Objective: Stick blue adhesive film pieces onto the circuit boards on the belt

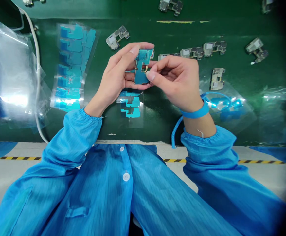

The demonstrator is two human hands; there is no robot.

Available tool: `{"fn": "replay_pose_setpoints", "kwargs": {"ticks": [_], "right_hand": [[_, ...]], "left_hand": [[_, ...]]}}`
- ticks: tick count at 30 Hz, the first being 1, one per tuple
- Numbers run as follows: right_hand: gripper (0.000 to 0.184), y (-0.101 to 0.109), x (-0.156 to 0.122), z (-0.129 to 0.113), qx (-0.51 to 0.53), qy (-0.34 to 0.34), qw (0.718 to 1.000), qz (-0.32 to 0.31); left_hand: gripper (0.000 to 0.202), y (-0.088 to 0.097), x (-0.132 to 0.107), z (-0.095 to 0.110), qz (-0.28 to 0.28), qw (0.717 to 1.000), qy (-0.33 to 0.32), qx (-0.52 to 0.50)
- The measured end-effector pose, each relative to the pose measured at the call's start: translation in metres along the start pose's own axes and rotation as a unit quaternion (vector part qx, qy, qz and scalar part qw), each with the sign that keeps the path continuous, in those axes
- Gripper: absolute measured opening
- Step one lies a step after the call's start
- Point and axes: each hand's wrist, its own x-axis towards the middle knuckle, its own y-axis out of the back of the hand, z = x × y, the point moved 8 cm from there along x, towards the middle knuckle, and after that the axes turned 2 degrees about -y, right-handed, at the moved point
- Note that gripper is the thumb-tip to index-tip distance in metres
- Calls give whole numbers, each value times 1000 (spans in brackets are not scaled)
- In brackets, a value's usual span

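Note:
My left hand (117, 73) holds a small blue circuit board (142, 65) upright above the green belt (167, 108), fingers wrapped round its left side. My right hand (176, 80), with a blue wrist strap (197, 112) and coiled cord, pinches the board's right edge between thumb and fingers. Directly under the hands lies a clear sheet with two blue stickers (131, 105).
A clear strip of several blue stickers (71, 65) lies to the left, beside clear plastic bags (10, 72) and a white cable (37, 82). Several metal-shielded boards (202, 50) lie scattered on the belt ahead and to the right. More clear film (228, 105) sits at right.

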Motion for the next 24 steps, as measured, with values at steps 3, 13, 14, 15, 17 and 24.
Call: {"fn": "replay_pose_setpoints", "kwargs": {"ticks": [3,13,14,15,17,24], "right_hand": [[46,1,0,-3,-4,25,1000,10],[47,1,1,3,-5,9,1000,5],[48,1,1,2,-6,13,1000,5],[48,1,1,1,-8,15,1000,6],[50,1,0,1,-12,9,1000,7],[50,2,0,7,-14,-8,1000,11]], "left_hand": [[34,2,1,-2,3,1000,6,18],[42,4,1,-3,13,999,10,45],[42,4,1,-3,16,999,12,47],[43,5,1,-3,19,999,13,49],[44,6,1,-4,21,998,14,54],[38,5,0,-4,20,998,24,53]]}}
